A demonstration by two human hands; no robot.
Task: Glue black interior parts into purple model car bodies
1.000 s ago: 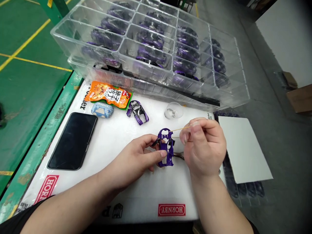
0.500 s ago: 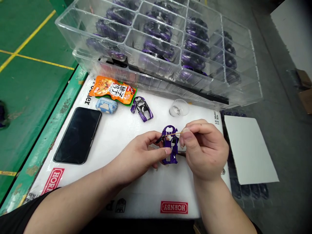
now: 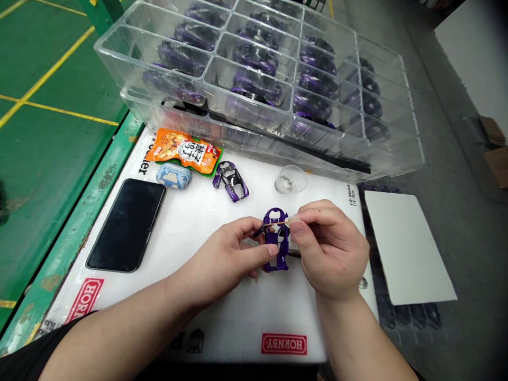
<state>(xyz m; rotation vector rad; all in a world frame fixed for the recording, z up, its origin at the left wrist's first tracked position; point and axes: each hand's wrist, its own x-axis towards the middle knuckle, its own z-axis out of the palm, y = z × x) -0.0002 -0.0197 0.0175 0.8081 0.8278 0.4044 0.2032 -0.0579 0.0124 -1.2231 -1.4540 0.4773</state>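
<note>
My left hand point(image 3: 234, 251) is closed on a small purple toy car body point(image 3: 281, 248), its thumb lying along the near part of the shell. Between the thumb and index finger of my right hand point(image 3: 329, 241) is a thin yellowish stick point(image 3: 280, 223), whose far end reaches across the upper part of the car body. A dark slim handle point(image 3: 294, 254) also pokes out under my right fingers; most of it is hidden. Beyond my hands lies a second purple car body point(image 3: 232, 182), and a small clear cup point(image 3: 291, 180) with tiny bits in it stands to its right.
Stacked clear compartment trays point(image 3: 254, 119) full of purple car bodies rise at the back of the white work surface point(image 3: 222, 328). At left lie a black phone point(image 3: 127, 225), a blue patterned case point(image 3: 173, 175) and an orange snack packet point(image 3: 184, 151). A white board point(image 3: 410, 246) is at right.
The view has shifted slightly. My right hand has moved a little left with the stick, closer to the car body; my left hand keeps its hold.
</note>
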